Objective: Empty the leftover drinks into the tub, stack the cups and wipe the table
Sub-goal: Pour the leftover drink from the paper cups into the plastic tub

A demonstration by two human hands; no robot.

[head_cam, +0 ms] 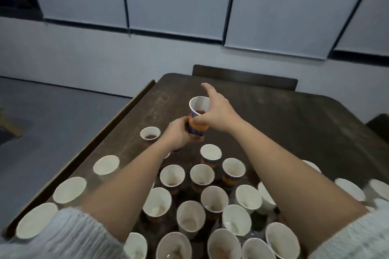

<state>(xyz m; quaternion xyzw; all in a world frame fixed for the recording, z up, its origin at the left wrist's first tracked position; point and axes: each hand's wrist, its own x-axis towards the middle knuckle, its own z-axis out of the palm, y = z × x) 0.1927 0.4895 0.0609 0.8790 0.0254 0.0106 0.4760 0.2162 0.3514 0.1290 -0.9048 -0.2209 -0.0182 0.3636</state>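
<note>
1. Held paper cup (199, 114) was up off the table (294, 124), over its middle, toward the far edge. Dark drink sat in the bottom; it was tilted slightly.
2. Left hand (179, 133) had fingers curled round the cup's lower body. Right hand (214, 114) pinched the wall nearer the rim with thumb and some fingers — index finger stuck out straight, touching nothing.
3. Handling, my read: thin paper wall, light, soft. Squeeze near the rim and it ovals and slops. Base ring is the stiff part, so the low grip looked like the safer one. Outside could be damp and slick — can't tell.
4. One small cup (150, 133) with dark liquid stood alone, just left of the left hand, near the table's left edge.
5. Cluster of cups (202, 195) crowded the near edge under both forearms, most showing only dregs or residue. Easy to knock with an elbow.
6. A row of more cups (70, 190) ran along the left edge toward the near-left corner.
7. No tub in view, no stack started, table not wiped yet.
</note>
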